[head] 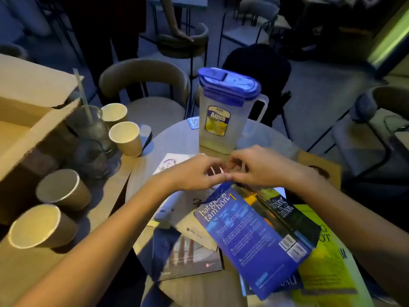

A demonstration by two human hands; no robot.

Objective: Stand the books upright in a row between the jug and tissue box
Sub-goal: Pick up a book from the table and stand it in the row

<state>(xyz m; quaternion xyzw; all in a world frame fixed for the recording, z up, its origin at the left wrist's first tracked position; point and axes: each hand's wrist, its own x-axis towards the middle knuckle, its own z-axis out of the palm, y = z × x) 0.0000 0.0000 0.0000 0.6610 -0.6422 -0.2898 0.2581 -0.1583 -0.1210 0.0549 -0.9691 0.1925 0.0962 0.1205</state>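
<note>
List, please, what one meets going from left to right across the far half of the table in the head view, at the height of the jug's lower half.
Cardboard box → glass with a straw → paper cup → jug → brown tissue box.
</note>
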